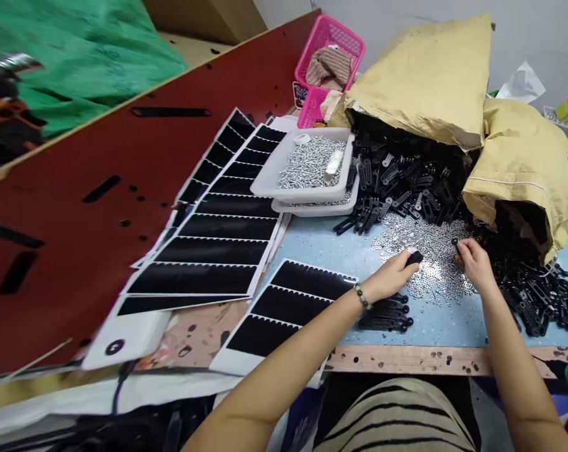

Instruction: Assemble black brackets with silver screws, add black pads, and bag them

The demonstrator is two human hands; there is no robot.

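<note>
Blue work surface (312, 242), pale wall (396, 16) behind; contents as I logged them from my remote station. Left hand (396, 271): fingers closed around a black piece (414, 258), its visible end jutting right and slightly far, toward the other hand. Right hand (474, 260): fingertips pinched on a black knob (454, 242), off the hand's far-left side; I could not tell its long axis. Metal bits (434, 242): one loose pile, spread between and beyond both hands. Black strips (382, 321): one row, near side of the left hand, the closer hand; long axes left to right.
</note>
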